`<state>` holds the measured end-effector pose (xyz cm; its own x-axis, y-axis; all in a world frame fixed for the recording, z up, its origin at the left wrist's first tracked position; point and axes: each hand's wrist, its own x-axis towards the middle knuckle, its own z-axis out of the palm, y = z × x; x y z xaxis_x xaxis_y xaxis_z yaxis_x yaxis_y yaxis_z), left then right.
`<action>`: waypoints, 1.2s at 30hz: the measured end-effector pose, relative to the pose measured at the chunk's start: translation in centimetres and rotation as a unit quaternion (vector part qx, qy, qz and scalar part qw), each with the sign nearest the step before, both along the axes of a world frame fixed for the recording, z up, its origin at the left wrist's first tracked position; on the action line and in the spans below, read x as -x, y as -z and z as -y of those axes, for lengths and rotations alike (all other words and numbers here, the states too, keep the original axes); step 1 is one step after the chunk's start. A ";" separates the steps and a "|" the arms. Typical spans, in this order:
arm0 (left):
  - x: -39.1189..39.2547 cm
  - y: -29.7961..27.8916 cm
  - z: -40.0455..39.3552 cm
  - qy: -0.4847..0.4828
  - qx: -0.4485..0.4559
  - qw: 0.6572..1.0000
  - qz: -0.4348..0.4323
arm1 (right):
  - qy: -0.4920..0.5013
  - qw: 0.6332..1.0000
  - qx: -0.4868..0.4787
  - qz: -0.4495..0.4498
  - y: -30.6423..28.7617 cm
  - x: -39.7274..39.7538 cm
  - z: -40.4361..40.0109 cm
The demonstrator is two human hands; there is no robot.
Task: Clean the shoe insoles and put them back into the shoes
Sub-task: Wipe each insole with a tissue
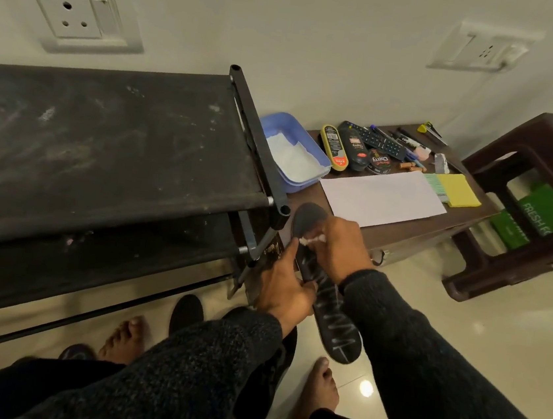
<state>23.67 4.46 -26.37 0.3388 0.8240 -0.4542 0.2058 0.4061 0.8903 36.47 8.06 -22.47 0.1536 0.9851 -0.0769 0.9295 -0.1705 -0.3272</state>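
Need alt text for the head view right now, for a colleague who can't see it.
The left hand holds a dark insole while the right hand rubs it with a white wad, above a black shoe on the floor.

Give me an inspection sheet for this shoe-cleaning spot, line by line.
Surface: brown low table, white paper sheet on it.
Job's things: black insole held in the air; white wipe on it; black shoe on the floor.
Clutter: blue tub, polish bottles, remote, pens, yellow pad.
Hands: left hand grips the insole; right hand pinches the wipe.
Cables: nothing seen.
Surroundings: black shoe rack, wall sockets, brown stool.
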 end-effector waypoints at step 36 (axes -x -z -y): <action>-0.1 -0.3 -1.1 -0.008 0.096 0.994 0.046 | 0.088 0.996 0.010 0.026 0.5 -2.2 -2.8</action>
<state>23.73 5.52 -26.03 0.3744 0.7298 -0.5721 0.1200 0.5736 0.8103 38.69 10.90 -22.96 0.3284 0.9408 -0.0845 0.9002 -0.3388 -0.2737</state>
